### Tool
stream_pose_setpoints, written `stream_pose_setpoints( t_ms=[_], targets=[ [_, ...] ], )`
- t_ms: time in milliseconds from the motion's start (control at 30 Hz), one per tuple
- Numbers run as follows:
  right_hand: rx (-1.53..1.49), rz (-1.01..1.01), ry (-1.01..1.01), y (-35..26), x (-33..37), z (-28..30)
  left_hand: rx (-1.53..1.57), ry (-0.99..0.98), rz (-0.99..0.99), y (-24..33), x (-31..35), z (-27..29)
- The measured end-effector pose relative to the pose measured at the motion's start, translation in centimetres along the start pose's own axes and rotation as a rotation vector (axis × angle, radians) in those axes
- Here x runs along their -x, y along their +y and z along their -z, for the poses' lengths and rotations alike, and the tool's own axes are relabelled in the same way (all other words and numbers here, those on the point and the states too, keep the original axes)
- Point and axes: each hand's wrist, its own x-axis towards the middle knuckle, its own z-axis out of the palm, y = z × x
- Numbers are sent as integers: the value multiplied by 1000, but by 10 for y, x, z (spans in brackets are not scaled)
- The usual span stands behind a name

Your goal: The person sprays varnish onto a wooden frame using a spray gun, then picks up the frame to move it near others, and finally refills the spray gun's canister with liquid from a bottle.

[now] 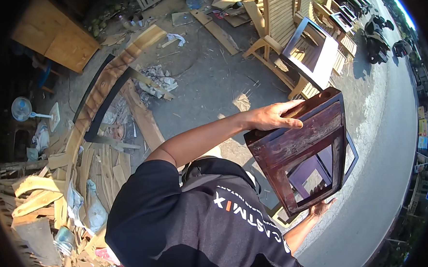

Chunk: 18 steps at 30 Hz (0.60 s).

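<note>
A dark red-brown wooden frame, shaped like a small stool or chair base with open sides, is held up in the air in front of my black shirt. My left hand grips its upper edge, fingers laid over the top board. My right hand holds the lower edge from underneath, with only the fingers and part of the forearm showing. The frame is tilted and casts a shadow on the concrete ground below.
Pale unfinished wooden chairs and another dark frame stand ahead. Planks, a long curved board and wood scraps lie to the left near a small fan. Parked motorbikes line a road on the right.
</note>
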Motion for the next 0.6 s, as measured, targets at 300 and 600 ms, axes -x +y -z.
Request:
stream_pose_setpoints(
  t_ms=[300, 600],
  targets=[
    [353, -177, -363, 91, -103, -268, -132, 556, 211, 48, 150, 204],
    [190, -538, -810, 281, -69, -509, -598, 1020, 749, 91, 297, 440]
  ],
)
